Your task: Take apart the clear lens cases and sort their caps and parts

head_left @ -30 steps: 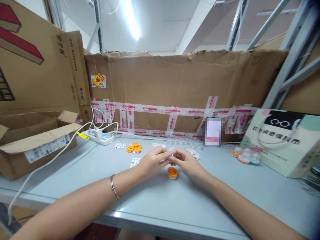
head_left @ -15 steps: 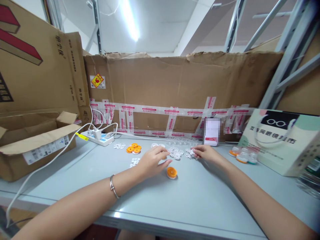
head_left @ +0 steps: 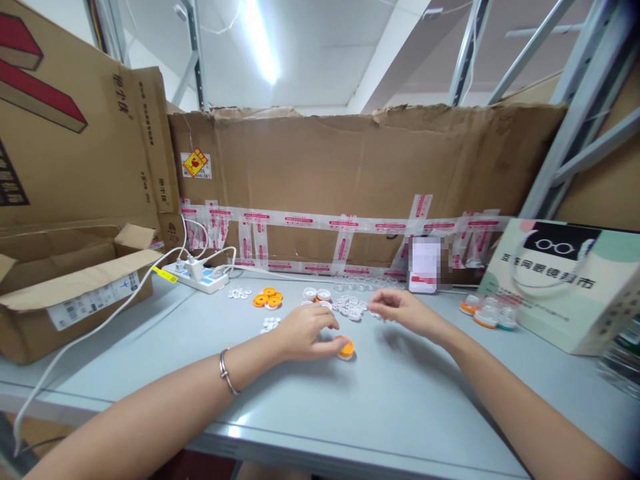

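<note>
My left hand (head_left: 306,331) rests on the grey table (head_left: 350,407) with its fingers curled down onto a small orange round cap (head_left: 345,347), the fingertips touching its left side. A metal bangle (head_left: 226,373) sits on that wrist. My right hand (head_left: 400,309) hovers just right of a heap of small clear plastic pieces (head_left: 350,305), fingers pinched together; what they hold is too small to name.
Orange discs (head_left: 267,298) and white pieces (head_left: 271,324) lie left of the heap. A white power strip (head_left: 197,275) with cables sits at back left beside an open carton (head_left: 65,287). Assembled coloured cases (head_left: 487,313) stand by a printed paper bag (head_left: 565,283). A cardboard wall (head_left: 360,180) closes the back.
My left hand dropped onto the orange cap. My right hand left the centre, reached to the clear heap, and has now lifted slightly back from it with pinched fingers.
</note>
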`<move>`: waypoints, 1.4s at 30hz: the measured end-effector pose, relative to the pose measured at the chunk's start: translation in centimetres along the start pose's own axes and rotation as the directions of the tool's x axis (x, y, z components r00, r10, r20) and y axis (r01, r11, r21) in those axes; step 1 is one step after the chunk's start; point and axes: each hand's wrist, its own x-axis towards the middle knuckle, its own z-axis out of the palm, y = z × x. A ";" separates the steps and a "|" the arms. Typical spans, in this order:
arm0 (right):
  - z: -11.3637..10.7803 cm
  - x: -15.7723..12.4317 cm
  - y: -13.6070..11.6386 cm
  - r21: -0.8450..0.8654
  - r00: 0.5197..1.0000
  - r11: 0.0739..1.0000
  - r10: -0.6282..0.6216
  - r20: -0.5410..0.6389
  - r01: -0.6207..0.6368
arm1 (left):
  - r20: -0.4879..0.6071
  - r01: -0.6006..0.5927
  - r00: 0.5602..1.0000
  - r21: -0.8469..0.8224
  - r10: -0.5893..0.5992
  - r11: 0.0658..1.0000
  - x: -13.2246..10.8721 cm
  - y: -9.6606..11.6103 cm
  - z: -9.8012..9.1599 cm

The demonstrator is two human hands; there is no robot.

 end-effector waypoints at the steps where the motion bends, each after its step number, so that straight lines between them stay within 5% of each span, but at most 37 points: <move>1: 0.7 -0.4 -0.6 0.007 0.994 1.000 -0.011 0.111 0.011 | 0.036 0.010 0.999 -0.008 -0.010 1.000 0.0 0.0 0.1; 4: 2.5 -1.3 -1.7 -0.051 0.954 0.996 -0.061 0.295 0.079 | 0.113 0.087 0.990 -0.026 -0.083 0.996 -0.1 -0.2 0.7; 9: 4.4 -1.5 -1.4 -0.101 0.931 0.990 -0.061 0.360 0.104 | 0.164 0.178 0.973 -0.080 -0.163 0.981 0.0 -0.5 1.9; 20: 4.0 -1.0 -1.6 0.041 0.970 0.992 -0.123 0.209 0.116 | 0.153 0.224 0.968 -0.160 -0.200 0.961 -0.1 0.1 1.7; 23: 3.8 -0.8 -1.3 0.136 0.975 0.983 -0.143 0.172 0.120 | 0.061 0.227 0.974 -0.170 -0.219 0.959 0.0 0.2 1.1; 26: 3.8 -0.7 -1.2 0.210 0.974 0.973 -0.134 0.180 0.095 | -0.119 0.142 0.980 -0.164 -0.162 0.976 0.1 0.3 0.4; 31: 4.0 -1.0 -1.7 0.350 0.965 0.937 -0.104 0.240 0.013 | -0.142 -0.126 0.984 -0.111 0.110 0.986 0.3 0.1 0.1; 42: 4.4 -0.3 -0.8 0.435 0.977 0.900 -0.060 0.203 -0.035 | -0.178 -0.065 0.982 -0.032 0.059 0.997 0.5 -1.0 -0.2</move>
